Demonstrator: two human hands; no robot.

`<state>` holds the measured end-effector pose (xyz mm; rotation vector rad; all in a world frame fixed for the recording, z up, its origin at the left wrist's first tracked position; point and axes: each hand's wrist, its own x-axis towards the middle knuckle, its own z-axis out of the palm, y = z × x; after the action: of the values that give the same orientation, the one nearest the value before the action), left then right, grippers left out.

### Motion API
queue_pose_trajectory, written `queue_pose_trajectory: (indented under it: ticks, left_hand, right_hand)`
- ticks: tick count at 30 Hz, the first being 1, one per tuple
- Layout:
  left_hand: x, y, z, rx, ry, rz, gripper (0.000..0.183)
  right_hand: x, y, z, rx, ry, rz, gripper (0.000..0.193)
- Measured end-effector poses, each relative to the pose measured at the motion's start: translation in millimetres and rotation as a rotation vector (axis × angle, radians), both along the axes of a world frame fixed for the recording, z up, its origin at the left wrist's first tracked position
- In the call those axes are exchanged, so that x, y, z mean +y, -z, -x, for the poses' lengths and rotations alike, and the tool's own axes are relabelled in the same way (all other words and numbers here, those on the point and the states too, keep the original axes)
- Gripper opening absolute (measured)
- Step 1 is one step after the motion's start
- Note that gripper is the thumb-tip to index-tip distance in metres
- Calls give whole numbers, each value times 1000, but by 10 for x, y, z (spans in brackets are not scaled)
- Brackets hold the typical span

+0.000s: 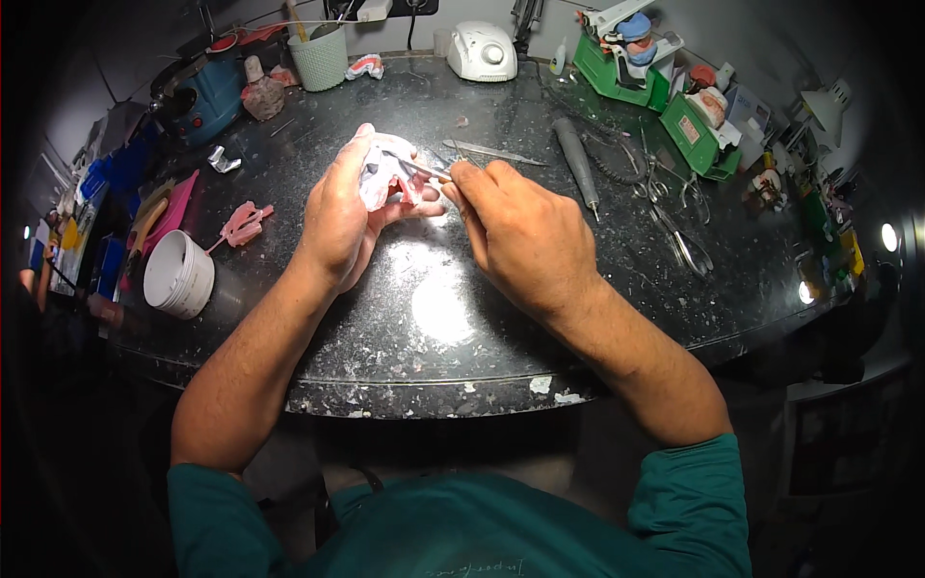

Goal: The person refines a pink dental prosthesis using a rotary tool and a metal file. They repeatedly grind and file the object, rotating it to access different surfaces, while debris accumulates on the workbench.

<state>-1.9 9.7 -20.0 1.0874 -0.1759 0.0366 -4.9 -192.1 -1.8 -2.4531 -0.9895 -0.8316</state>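
Observation:
Wrapped in the fingers of my left hand (332,222) is a dental cast (374,181), white with reddish-pink material on its near side. It is tilted above the worktop under bright light. My right hand (535,231) is closed in a pinch on a slim metal hand tool (424,168). The tool's far end points left and meets the upper right part of the cast; glare blurs the exact contact. Most of its handle is hidden by my right fingers. Behind that hand, a thin metal instrument (496,151) lies on the bench.
A grey handpiece (575,164) with a coiled cord and metal pliers (686,246) lie to the right. On the left stand a white tub (180,275) and a pink piece (246,223). Green bins (617,72), a white control unit (482,51) and a woven cup (320,60) line the back.

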Motion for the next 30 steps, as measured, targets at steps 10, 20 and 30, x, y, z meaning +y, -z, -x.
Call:
queue_pose_trajectory:
  ticks: [10,20,30]
  left_hand:
    - [82,-48,-34,-97,69,-78,42]
    - [122,-73,-86,-157,47,-75,45]
    - [115,-54,-92,-151,96,10,47]
  right_hand:
    - [-1,-93,88,136,15,-8,16]
    - [42,-33,22,131,-33,-115,15]
    - [3,2,-44,107,-112,-186,13]
